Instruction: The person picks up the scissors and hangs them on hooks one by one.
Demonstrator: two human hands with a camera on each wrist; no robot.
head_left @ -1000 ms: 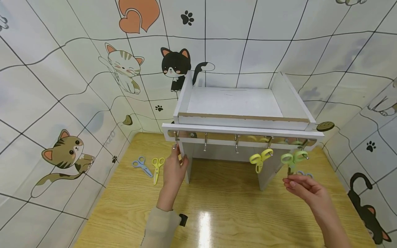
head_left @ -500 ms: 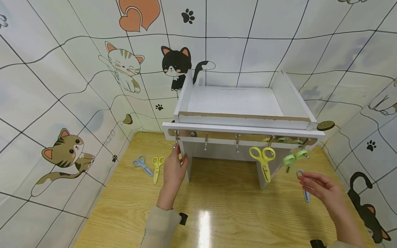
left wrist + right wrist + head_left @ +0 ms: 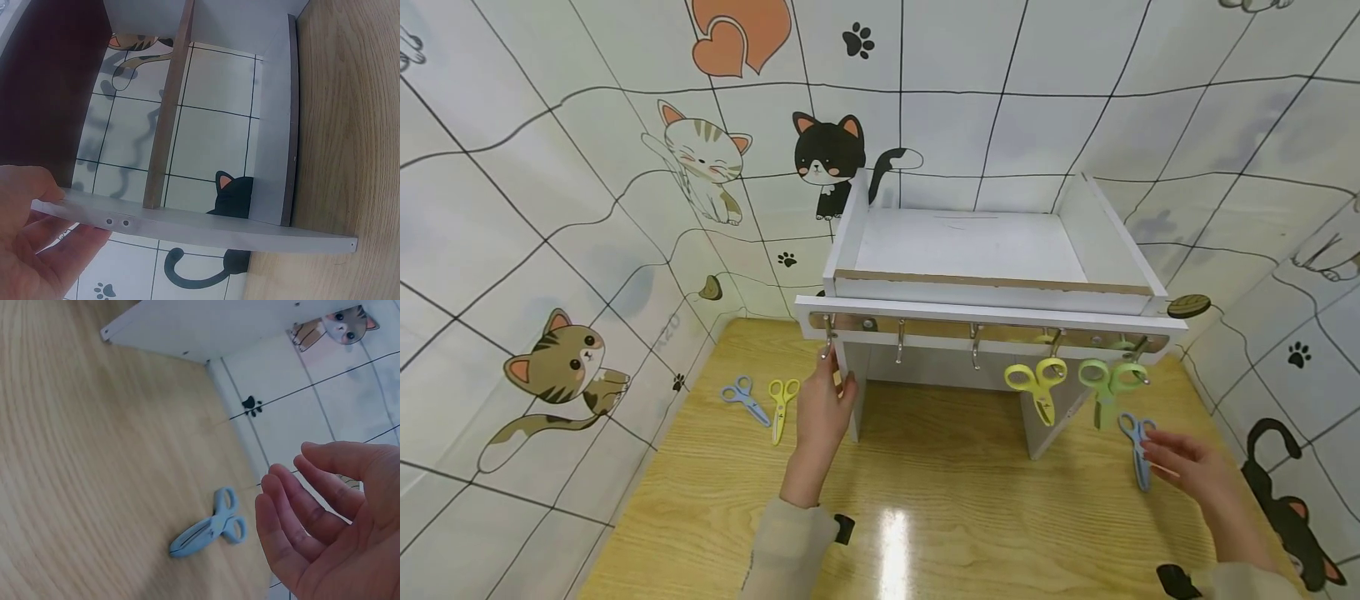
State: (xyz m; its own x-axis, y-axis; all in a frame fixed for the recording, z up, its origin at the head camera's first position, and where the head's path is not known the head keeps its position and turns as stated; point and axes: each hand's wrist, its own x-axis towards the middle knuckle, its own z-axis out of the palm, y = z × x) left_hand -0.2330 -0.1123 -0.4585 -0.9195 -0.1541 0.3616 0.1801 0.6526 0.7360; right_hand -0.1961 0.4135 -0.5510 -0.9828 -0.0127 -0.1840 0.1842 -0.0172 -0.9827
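Note:
My left hand [image 3: 822,408] grips the upright side panel [image 3: 237,234] of a white wooden shelf [image 3: 970,250], thumb on one face and fingers on the other. Green scissors [image 3: 1108,385] hang by a handle loop from the rightmost hook of the rack [image 3: 925,329] along the shelf's front. From the neighbouring hook hang yellow scissors [image 3: 1039,387]. Blue scissors [image 3: 212,525] lie on the table at the right, handles toward the wall. My right hand [image 3: 1187,462] hovers beside them, fingers loosely bent and holding nothing.
Another pair of blue scissors [image 3: 745,400] and another yellow pair [image 3: 782,408] lie on the wooden table [image 3: 925,500] left of the shelf. Three hooks on the rack's left part bear nothing. Walls with cat drawings [image 3: 692,158] enclose the table's back and sides.
My right hand has let go of the green scissors and moved right and down beside the blue scissors. Both hanging pairs have swung. My left hand stays on the panel.

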